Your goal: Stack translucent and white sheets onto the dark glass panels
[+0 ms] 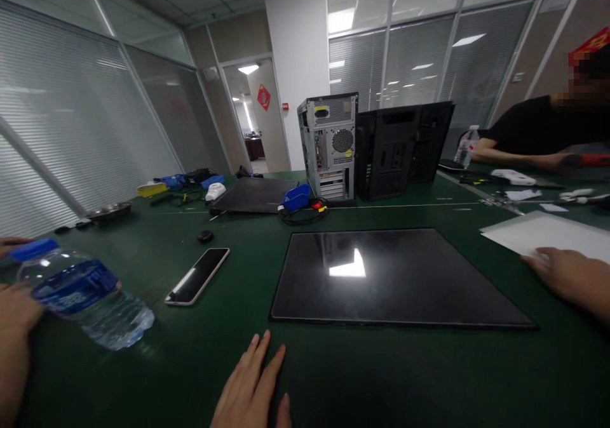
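Observation:
My left hand lies on the green tabletop with fingers stretched and slightly apart, holding nothing. Its fingertips are just short of the near left corner of a flat black screen panel, which lies face up and reflects a ceiling light. At the right edge, my right hand grips the near edge of some thin white sheets, its fingers partly hidden. The sheets are to the right of the panel. Left of the panel a smartphone lies screen up, with a small round black object behind it.
Another person's hand is beside a tilted water bottle. An open computer case and black case panels stand behind the screen, near a blue part and cables. A co-worker sits at the far right.

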`<state>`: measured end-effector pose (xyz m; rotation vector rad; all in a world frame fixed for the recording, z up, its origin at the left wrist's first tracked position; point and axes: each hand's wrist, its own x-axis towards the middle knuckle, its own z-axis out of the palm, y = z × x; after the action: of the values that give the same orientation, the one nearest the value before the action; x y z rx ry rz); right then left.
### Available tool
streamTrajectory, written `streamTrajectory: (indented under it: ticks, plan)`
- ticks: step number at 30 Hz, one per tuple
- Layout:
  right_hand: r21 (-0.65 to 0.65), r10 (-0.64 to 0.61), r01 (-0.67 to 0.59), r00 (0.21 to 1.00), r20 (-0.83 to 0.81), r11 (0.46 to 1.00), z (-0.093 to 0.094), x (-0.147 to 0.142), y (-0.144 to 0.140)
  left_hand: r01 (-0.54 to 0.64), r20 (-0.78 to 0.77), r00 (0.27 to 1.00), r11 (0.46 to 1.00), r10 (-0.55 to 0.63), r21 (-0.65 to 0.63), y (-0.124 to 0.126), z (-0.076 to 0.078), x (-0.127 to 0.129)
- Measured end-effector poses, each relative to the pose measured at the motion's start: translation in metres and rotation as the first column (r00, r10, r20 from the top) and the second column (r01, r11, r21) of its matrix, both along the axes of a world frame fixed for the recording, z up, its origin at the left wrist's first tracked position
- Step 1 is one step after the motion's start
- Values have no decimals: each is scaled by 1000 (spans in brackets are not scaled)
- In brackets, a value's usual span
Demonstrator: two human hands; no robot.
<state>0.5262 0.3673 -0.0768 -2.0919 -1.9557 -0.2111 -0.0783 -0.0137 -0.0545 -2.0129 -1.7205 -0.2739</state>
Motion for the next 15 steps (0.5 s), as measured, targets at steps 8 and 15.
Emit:
streamTrajectory:
  ticks: [8,15]
  plan:
    - [-31,110,-107,983,147,994,28,-44,-30,6,33,999,1000,-7,29,0,6,5]
    - [-44,-55,63,984,172,997,65,-84,-61,12,77,997,1000,-14,19,-1,3,1]
